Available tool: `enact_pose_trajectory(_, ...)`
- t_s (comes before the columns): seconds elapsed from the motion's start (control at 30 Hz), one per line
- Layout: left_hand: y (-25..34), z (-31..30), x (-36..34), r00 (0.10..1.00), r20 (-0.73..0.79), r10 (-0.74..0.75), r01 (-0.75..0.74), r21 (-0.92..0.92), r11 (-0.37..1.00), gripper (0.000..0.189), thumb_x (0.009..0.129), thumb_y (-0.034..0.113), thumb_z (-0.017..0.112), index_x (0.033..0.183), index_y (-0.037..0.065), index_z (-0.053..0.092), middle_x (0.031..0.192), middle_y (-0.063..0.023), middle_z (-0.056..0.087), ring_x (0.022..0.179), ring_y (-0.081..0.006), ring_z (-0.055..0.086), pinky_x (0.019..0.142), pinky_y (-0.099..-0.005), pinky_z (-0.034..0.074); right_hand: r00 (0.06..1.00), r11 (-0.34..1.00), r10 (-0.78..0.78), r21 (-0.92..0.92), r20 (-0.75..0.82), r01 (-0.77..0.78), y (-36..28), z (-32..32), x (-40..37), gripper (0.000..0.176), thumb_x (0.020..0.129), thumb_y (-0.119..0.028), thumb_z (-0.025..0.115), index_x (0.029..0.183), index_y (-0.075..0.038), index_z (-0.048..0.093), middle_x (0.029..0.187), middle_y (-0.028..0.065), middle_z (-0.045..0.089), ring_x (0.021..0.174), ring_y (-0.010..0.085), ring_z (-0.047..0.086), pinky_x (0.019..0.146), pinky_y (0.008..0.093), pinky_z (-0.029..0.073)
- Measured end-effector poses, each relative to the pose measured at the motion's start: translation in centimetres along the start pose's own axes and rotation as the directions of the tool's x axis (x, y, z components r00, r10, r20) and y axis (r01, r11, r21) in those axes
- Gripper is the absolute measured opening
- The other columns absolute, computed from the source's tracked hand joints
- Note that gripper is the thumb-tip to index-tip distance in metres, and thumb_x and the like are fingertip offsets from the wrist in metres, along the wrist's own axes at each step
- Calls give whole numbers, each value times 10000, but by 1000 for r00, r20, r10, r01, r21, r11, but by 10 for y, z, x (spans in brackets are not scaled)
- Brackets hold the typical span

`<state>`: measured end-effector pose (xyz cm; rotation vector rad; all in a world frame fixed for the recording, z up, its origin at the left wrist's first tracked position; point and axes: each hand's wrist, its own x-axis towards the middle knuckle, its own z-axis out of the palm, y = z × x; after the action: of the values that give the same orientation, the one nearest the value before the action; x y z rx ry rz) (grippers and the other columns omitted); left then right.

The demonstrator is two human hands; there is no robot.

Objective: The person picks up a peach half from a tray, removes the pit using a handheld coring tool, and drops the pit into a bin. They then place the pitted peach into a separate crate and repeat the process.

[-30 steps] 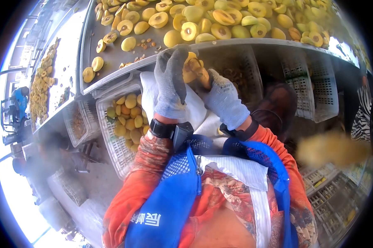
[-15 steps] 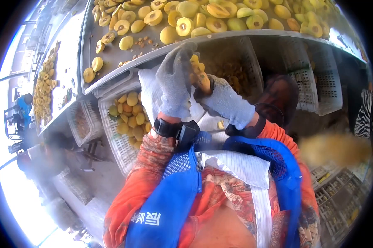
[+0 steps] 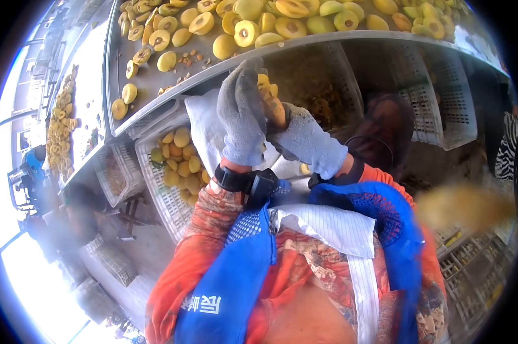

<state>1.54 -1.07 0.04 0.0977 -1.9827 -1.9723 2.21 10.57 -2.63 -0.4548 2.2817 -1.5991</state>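
Both my hands wear grey gloves with dark, dirty palms and are raised close together below the sorting table's edge. My left hand (image 3: 240,112) points up, its fingers together and curved around several yellow-orange stone fruit pieces (image 3: 272,102). My right hand (image 3: 309,137) meets the pieces from the right; its fingertips are partly hidden behind them. Any tool between the palms is hidden. Under my hands lies a white woven cloth (image 3: 204,123). Beyond them, on the table (image 3: 204,51), are many halved yellow stone fruit (image 3: 246,33), some with brown stones showing.
A white crate of whole yellow fruit (image 3: 181,166) stands left, below the table. Another crate (image 3: 118,172) stands farther left. More white crates (image 3: 442,109) are under the table at right. A blurred yellow-brown smudge (image 3: 465,209) covers part of the right side.
The view has shifted slightly, with the table fruit moving a little up and left. My hands stay together around the fruit pieces; the right hand sits slightly farther left.
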Motion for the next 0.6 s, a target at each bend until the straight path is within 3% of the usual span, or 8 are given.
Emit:
enact_pose_trajectory(0.13,-12,2,-3,999,-20,30,-30,15,999,290,982,177,521,1185,-22,581,1109,-105,624,985,-164,594,870,-284,479,992,989,100,99,78,-107,0,-8,1,272,798,-155,602,1040,-33,584,947,211,648,909,397,610,780,422,493)
enact_pose_trajectory(0.2,-17,2,0,996,10,90,-90,148,985,294,977,161,523,1200,-25,567,1138,-115,610,1005,-171,588,882,-295,476,1000,999,-16,-51,-22,15,24,-5,10,251,808,-154,601,1030,-37,592,947,210,648,912,397,610,775,419,493)
enact_pose_trajectory(0.3,-2,4,-1,995,33,92,-97,242,966,316,995,153,442,1228,-35,542,1170,-140,610,1032,-207,603,886,-315,500,993,982,-105,152,-60,113,20,1,7,222,823,-172,605,1001,-40,603,916,204,656,883,384,625,759,413,500)
enact_pose_trajectory(0.33,-3,3,-2,989,40,143,-149,242,959,302,987,122,435,1220,-34,548,1173,-144,607,1029,-218,605,886,-317,499,883,831,373,321,284,-454,-26,-19,2,215,826,-165,600,1000,-40,606,916,200,659,852,373,637,747,410,505)
enact_pose_trajectory(0.43,-8,-3,-6,965,83,248,-261,304,916,286,962,32,419,1202,-28,562,1174,-155,600,1024,-250,608,886,-323,498,1000,999,24,44,-17,-23,0,2,1,194,836,-164,588,991,-49,611,893,188,664,811,368,643,718,416,506)
enact_pose_trajectory(0.47,-9,-3,-5,960,105,260,-280,355,892,291,950,4,415,1200,-24,563,1170,-160,599,1023,-262,609,885,-326,498,998,998,55,26,-20,-55,9,-1,3,188,843,-184,586,988,-66,606,877,182,663,805,373,640,708,431,503)
enact_pose_trajectory(0.57,-3,4,2,988,59,139,-147,152,977,309,976,186,517,1184,-35,575,1182,-125,600,1046,-196,580,920,-312,460,997,957,-40,-291,-64,20,19,-15,12,198,843,-221,600,981,-79,594,858,182,659,802,382,635,701,445,501)
enact_pose_trajectory(0.6,1,6,2,989,49,137,-143,132,981,308,974,186,519,1181,-35,577,1180,-123,600,1041,-198,583,920,-311,459,993,967,-40,-254,-108,11,17,-13,11,202,839,-226,606,977,-81,582,859,189,655,805,385,631,709,450,499)
